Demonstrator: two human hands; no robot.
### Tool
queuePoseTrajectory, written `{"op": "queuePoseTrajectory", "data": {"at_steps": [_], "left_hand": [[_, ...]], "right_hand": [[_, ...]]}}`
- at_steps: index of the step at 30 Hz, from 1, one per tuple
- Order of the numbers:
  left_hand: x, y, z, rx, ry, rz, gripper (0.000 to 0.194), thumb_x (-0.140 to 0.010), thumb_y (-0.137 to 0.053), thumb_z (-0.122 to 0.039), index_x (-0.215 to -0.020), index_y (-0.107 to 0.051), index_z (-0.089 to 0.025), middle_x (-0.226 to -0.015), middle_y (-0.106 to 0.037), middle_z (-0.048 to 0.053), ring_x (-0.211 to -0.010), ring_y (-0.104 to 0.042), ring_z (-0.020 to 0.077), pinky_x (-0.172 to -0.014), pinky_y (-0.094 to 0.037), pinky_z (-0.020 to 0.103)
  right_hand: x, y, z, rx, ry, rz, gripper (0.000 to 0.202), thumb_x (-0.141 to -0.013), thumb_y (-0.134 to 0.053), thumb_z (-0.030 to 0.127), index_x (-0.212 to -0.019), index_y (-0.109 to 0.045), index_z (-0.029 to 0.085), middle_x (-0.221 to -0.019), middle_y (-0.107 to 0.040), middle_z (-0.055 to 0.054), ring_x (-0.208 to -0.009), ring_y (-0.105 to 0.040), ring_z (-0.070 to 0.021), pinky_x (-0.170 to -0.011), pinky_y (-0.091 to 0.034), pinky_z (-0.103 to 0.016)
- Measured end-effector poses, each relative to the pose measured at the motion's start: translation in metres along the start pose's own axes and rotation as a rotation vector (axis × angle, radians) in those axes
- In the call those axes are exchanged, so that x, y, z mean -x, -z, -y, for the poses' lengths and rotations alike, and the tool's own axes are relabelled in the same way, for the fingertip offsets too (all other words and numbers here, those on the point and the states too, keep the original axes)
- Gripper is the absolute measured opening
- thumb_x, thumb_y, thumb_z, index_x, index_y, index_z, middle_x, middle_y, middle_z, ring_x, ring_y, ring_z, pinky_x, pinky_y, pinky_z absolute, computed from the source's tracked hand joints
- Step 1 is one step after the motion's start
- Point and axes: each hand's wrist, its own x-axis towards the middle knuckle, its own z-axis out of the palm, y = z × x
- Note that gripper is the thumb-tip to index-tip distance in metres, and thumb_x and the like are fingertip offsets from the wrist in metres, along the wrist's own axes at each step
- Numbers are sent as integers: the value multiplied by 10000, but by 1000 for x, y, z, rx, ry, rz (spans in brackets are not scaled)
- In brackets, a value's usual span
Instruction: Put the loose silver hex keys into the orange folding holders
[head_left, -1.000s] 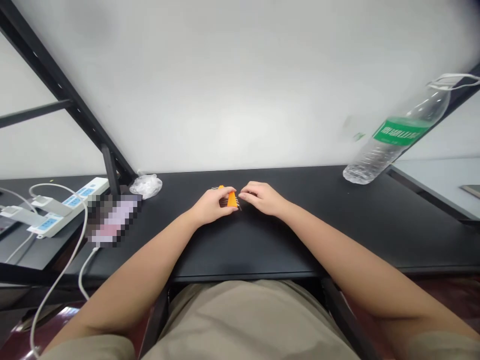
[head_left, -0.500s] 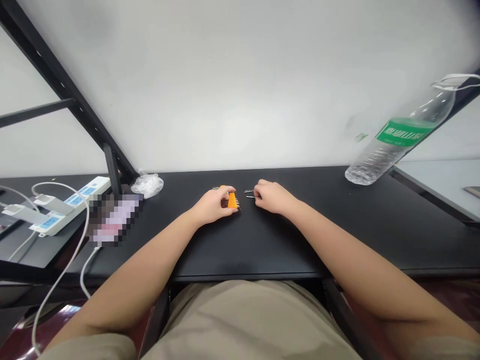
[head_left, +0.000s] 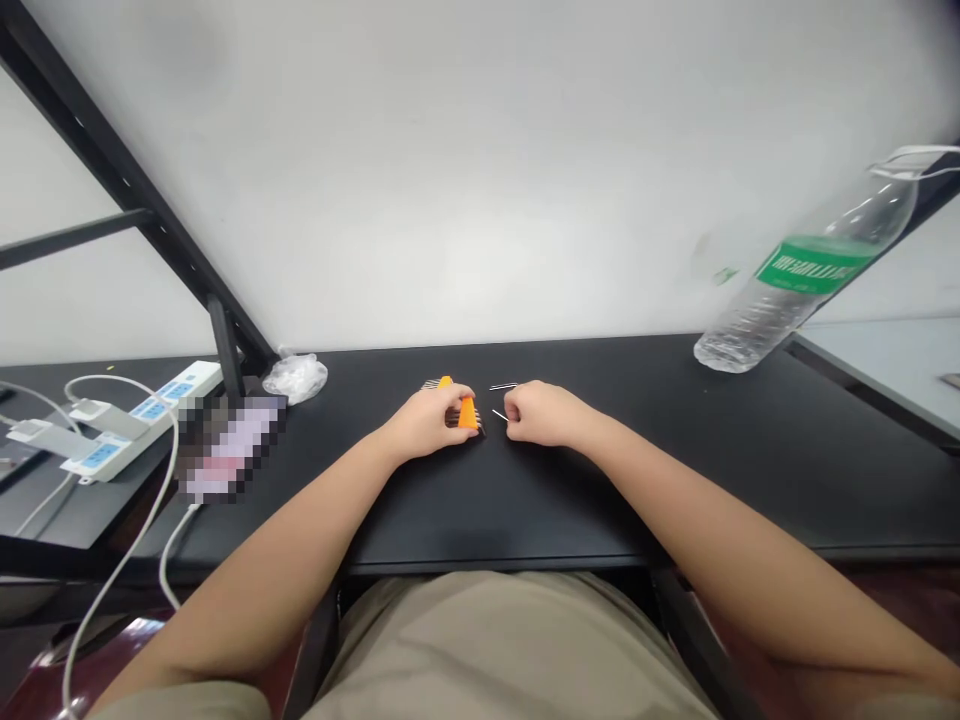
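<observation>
Near the middle of the black table [head_left: 480, 520], my left hand [head_left: 431, 422] grips an orange holder [head_left: 468, 412] with several thin metal pieces in it. Their dark ends stick out on both sides of the holder. Just to the right, my right hand [head_left: 544, 412] is closed, with a thin metal rod [head_left: 500, 415] pinched in its fingertips and pointing left. Another thin metal piece [head_left: 502, 386] lies on the table beyond the right fingers, partly hidden by the hand. A small gap separates the two hands.
A large plastic bottle [head_left: 814, 265] with a green label stands at the back right. Crumpled clear plastic [head_left: 296, 377] lies at the back left. Further left are a blurred-out flat object [head_left: 232, 450], a white power strip [head_left: 154, 412] with chargers and white cables.
The rod at my right fingertips has tilted, and my right hand has turned slightly and shifted right. The whole view has moved a little. My left hand still grips the orange holder.
</observation>
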Motion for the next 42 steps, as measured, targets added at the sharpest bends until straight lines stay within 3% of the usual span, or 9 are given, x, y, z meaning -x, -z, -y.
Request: {"op": "queuePoseTrajectory", "data": {"at_steps": [3, 9, 15, 21, 27, 31, 36, 42], "left_hand": [[0, 2, -1, 12, -13, 29, 525, -789, -765, -417, -1264, -601, -264, -1006, -746, 15, -916, -715, 208, -873, -568, 345], [1, 3, -3, 7, -38, 25, 484, -779, -761, -409, -1216, -617, -259, -983, -733, 18, -900, -701, 212, -834, -565, 329], [2, 2, -2, -1, -32, 12, 494, -774, -766, -427, -1219, -629, -260, -940, -720, 10, -866, -688, 205, -825, -564, 330], [2, 3, -2, -31, -36, 14, 497, -770, -772, -422, -1225, -655, -257, -946, -722, 10, -871, -684, 205, -835, -558, 330], [3, 3, -8, -82, -93, -5, 420, -764, -783, -434, -1134, -685, -262, -1000, -723, 20, -914, -670, 226, -812, -545, 335], [3, 4, -9, -56, -87, -2, 365, -770, -771, -406, -1097, -699, -260, -954, -713, 18, -875, -665, 219, -785, -543, 329], [2, 4, -8, -8, -70, 4, 439, -773, -770, -408, -1174, -681, -254, -982, -713, 24, -878, -670, 212, -812, -546, 333], [3, 1, -7, 7, -22, 44, 513, -751, -791, -471, -1201, -659, -263, -936, -708, 10, -853, -667, 205, -800, -549, 327]], "right_hand": [[0, 0, 4, -37, 32, -27, 93, -739, -695, 184, -686, -627, 217, -742, -675, -35, -587, -540, -159, -529, -319, -285], [2, 3, 11, -133, 237, -135, 47, -812, -611, 169, -790, -593, 207, -790, -650, -15, -678, -529, -146, -623, -349, -264], [3, 2, 11, -127, 318, -176, 93, -854, -574, 129, -793, -588, 198, -795, -608, -17, -702, -513, -149, -666, -364, -269], [8, 4, 13, -42, 337, -205, 163, -933, -544, 142, -901, -694, 199, -866, -601, -63, -721, -521, -175, -678, -384, -299], [7, -2, 20, -209, 413, -234, 243, -958, -529, 137, -1001, -751, 228, -983, -641, -73, -830, -591, -193, -754, -457, -322], [5, -8, 22, -441, 361, -248, 244, -923, -574, 142, -1094, -719, 237, -1080, -655, -62, -894, -625, -184, -818, -507, -334], [-2, -10, 12, -626, 259, -241, 151, -906, -585, 207, -1025, -678, 219, -973, -689, -26, -838, -639, -178, -776, -520, -329], [-15, -12, -29, -245, 151, -363, 176, -924, -614, 248, -1009, -763, 211, -1021, -665, -67, -850, -626, -194, -813, -497, -349]]}}
